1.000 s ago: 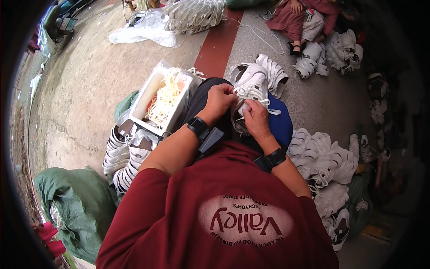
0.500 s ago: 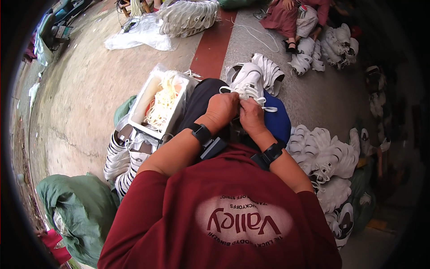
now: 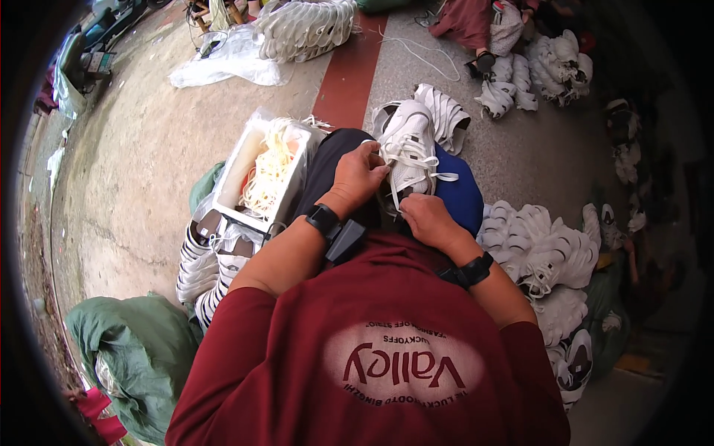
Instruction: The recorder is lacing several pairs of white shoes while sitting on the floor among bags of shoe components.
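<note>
While both hands, left (image 3: 358, 172) and right (image 3: 425, 220), pinch lace (image 3: 416, 160) at centre, threading the shoe (image 3: 407, 137) seems underway, next needing another eyelet.

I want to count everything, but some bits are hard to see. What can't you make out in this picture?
- Head view: the left hand covers part of the white shoe, so its grip on the lace is hidden.
- Head view: the right hand's fingertips are tucked under the shoe.
- Head view: the box of white laces is too tangled to count.
- Head view: the shoe pile blurs and darkens toward the right rim.
</note>
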The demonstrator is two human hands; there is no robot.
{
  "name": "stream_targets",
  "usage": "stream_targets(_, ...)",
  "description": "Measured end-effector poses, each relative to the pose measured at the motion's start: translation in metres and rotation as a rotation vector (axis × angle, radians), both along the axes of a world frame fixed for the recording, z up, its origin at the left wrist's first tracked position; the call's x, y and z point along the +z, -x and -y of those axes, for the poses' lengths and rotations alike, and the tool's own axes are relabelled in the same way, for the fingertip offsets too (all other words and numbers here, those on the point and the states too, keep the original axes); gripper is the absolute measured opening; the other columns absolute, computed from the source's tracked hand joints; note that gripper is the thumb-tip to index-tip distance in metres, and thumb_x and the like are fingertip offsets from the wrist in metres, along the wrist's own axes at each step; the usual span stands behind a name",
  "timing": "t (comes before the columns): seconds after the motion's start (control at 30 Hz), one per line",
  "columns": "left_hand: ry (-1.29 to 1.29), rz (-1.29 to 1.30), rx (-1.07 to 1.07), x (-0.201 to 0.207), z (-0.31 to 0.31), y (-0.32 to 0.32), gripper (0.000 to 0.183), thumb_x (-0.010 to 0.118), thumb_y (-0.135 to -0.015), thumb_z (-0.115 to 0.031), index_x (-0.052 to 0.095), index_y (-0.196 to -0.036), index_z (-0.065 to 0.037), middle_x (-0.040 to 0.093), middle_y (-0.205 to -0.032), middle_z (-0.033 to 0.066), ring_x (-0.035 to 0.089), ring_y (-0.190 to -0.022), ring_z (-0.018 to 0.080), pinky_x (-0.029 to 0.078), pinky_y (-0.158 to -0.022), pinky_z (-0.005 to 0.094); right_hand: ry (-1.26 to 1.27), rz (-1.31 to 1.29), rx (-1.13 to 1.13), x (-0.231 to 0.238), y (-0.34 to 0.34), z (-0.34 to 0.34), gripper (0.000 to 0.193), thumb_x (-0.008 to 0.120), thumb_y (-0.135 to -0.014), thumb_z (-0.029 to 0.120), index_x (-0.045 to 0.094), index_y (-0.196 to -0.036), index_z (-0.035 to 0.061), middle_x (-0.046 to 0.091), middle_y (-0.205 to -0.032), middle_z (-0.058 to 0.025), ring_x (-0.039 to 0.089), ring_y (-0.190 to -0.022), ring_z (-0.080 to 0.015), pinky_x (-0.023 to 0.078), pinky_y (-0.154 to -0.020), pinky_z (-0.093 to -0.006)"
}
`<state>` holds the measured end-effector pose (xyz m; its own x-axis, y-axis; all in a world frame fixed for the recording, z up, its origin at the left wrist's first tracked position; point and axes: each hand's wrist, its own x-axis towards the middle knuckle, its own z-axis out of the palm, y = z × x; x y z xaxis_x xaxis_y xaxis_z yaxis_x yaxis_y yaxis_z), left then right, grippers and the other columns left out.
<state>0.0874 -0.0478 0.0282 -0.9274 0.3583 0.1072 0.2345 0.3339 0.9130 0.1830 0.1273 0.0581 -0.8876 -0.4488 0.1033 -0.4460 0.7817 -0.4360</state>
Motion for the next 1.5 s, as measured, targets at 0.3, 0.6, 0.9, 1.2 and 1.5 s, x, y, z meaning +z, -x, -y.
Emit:
stream_targets(0.3, -0.498, 0.387, -0.065, -0.004, -0.003, 0.005, 0.036, 0.062, -0.078, 0.002, 0.049, -0.111, 0.001, 0.055, -0.084, 0.0002, 0.054, -0.078, 0.0087, 0.046, -0.074, 0.0224, -0.113, -0.045, -0.057, 0.0, -0.007, 0.011, 0.027, 0.072, -0.065, 0.013, 0.054, -0.084, 0.005, 0.05, -0.085, -0.0133, 0.051, -0.08, -0.0304, 0.044, -0.07, -0.0397)
stream_targets(0.6, -0.673, 0.34, 0.233, 0.003, 0.005, 0.004, 0.02, 0.058, -0.083, -0.003, 0.052, -0.102, -0.004, 0.055, -0.091, 0.0014, 0.054, -0.083, 0.009, 0.048, -0.07, 0.0237, 0.052, -0.104, -0.133, 0.001, -0.004, 0.001, 0.03, 0.074, -0.061, 0.014, 0.051, -0.078, 0.0042, 0.051, -0.079, -0.0136, 0.051, -0.076, -0.0334, 0.042, -0.067, -0.0427)
stream_targets(0.9, -0.365, 0.126, -0.066, -0.013, 0.005, -0.004, 0.01, 0.058, -0.082, -0.003, 0.058, -0.092, -0.002, 0.06, -0.079, 0.0017, 0.056, -0.072, 0.0104, 0.045, -0.066, 0.0232, 0.769, -0.1, -0.52, 0.059, -0.015, -0.032, 0.021, 0.07, -0.071, 0.008, 0.054, -0.083, 0.0001, 0.059, -0.072, -0.0103, 0.056, -0.065, -0.0171, 0.045, -0.061, -0.0288)
stream_targets(1.2, 0.391, -0.793, -0.66, -0.007, -0.014, -0.021, 0.017, 0.06, -0.07, -0.014, 0.062, -0.085, -0.007, 0.054, -0.09, 0.0081, 0.053, -0.088, 0.0263, 0.047, -0.076, 0.0339, 0.478, -0.386, -0.631, 0.056, -0.018, -0.027, 0.021, 0.071, -0.072, 0.009, 0.053, -0.081, 0.0004, 0.058, -0.068, -0.0117, 0.056, -0.061, -0.0252, 0.045, -0.06, -0.0334)
stream_targets(1.5, 0.065, -0.406, -0.524, 0.029, -0.001, -0.016, 0.016, 0.063, -0.071, -0.004, 0.055, -0.085, -0.004, 0.055, -0.091, 0.0056, 0.056, -0.088, 0.023, 0.047, -0.078, 0.0328, 0.562, -0.427, -0.72, 0.06, -0.026, -0.057, 0.02, 0.069, -0.073, 0.006, 0.057, -0.088, -0.0016, 0.062, -0.076, -0.0089, 0.058, -0.069, -0.0181, 0.046, -0.067, -0.0296)
